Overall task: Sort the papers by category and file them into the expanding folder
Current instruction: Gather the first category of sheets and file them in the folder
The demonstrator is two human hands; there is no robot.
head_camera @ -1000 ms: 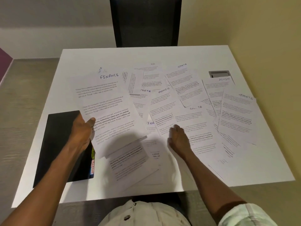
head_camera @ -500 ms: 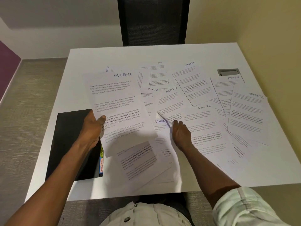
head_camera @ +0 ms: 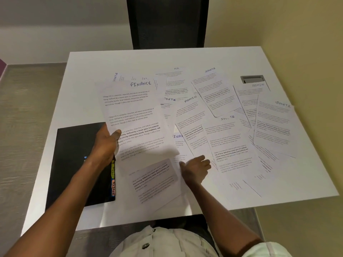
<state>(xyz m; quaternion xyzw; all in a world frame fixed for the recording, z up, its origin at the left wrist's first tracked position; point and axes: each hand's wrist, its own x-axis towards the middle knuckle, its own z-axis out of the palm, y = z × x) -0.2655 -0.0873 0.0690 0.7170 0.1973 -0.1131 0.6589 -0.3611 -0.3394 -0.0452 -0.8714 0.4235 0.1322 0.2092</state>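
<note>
since half a second ago the right hand [head_camera: 195, 168] has slid back toward the near edge, off the sheets it was pressing near the half-covered "fina…" heading, and now lies with loosely bent fingers on the loose papers, gripping nothing that can be seen. left hand [head_camera: 106, 143] holds as before: thumb on top, fingers under, pinching the left edge of the finance sheet [head_camera: 133, 115], lifted above the spread.

much is covered. the raised sheet hides most of the pages beneath it; only a "sports" corner [head_camera: 116, 77] pokes out at its top. the second finance page [head_camera: 178, 136] shows just the first letters of its title. body text everywhere is too small to read. an admin page [head_camera: 258, 86] overlaps the grey cable hatch [head_camera: 252, 78] in the white table [head_camera: 111, 60].

the black expanding folder [head_camera: 74, 164] lies shut at the table's left, partly under the left wrist; coloured tabs [head_camera: 113, 182] along its right edge read "admin" and "sports", others blurred. whether any papers are inside cannot be seen. further sports [head_camera: 210, 70], hr [head_camera: 176, 68] and admin [head_camera: 190, 99] sheets lie fanned across the middle and right.
</note>
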